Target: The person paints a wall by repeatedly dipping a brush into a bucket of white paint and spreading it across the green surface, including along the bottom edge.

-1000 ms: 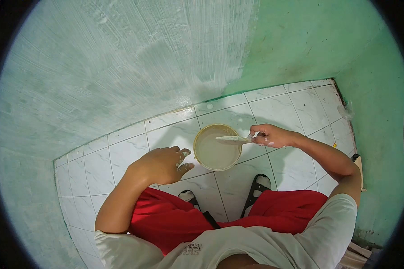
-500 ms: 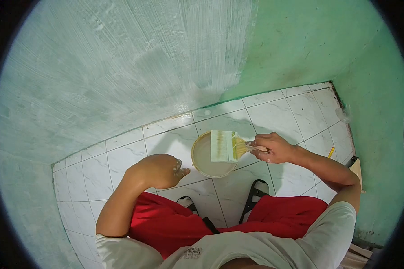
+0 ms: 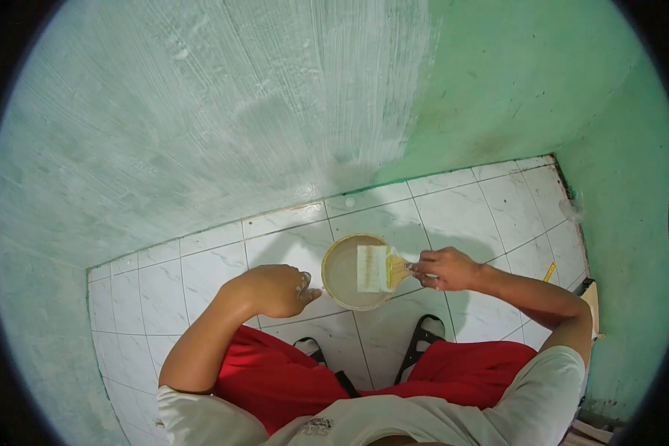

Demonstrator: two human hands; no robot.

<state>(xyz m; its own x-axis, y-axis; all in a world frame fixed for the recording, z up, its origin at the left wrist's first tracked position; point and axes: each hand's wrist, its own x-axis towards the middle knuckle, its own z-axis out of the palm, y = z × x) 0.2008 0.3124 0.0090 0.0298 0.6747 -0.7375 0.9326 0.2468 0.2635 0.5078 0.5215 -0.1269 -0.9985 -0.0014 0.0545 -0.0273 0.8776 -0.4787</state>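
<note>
1. Thumb and fingers of the right hand [image 3: 447, 269] pinch the brush [image 3: 375, 269]; a firm, relaxed grip should serve well.
2. It's broad side up over the right half of the bucket [image 3: 360, 308]; I'd wipe any excess there.
3. Left of that, the left hand [image 3: 279, 291] curls; whether its fingers press together, I can't tell.

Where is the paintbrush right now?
In the head view, the paintbrush is just right of centre, held by its handle in the right hand, its bristles overlapping the right part of the round bucket's opening.
</note>
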